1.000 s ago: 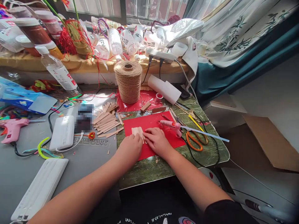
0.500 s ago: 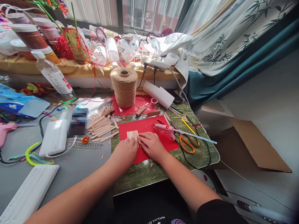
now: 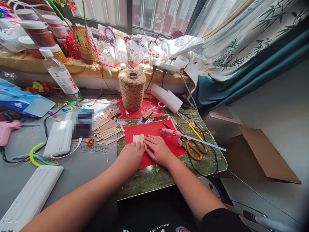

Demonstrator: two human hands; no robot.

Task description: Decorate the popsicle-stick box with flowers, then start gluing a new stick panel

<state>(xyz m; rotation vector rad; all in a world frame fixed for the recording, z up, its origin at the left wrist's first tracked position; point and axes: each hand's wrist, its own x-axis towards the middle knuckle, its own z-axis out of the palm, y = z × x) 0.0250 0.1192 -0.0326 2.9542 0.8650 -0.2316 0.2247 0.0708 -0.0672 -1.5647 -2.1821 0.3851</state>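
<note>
A short row of pale wooden craft sticks [image 3: 138,138], set side by side, lies on a red sheet [image 3: 131,129]. My left hand [image 3: 131,154] has its fingers curled over the near part of the row, hiding the lower ends. From the right side, my right hand [image 3: 158,149] presses its fingertips against the last stick, with the fingers fairly straight and close together. Between them the two hands grip the row. Just beyond my right hand, a pink glue gun [image 3: 172,132] rests on the sheet with a long glue stick out of its back.
Loose craft sticks [image 3: 107,129] are piled left of the sheet. Behind stands a twine spool [image 3: 132,91]. Orange-handled scissors [image 3: 194,151] and a black cable lie at right. A white power bank [image 3: 58,138], a clear ruler [image 3: 96,149] and a water bottle [image 3: 62,77] are at left.
The view has shifted slightly, so the scene sits a little further right. Both hands stay at the row of sticks, with barely any movement of the fingers.
</note>
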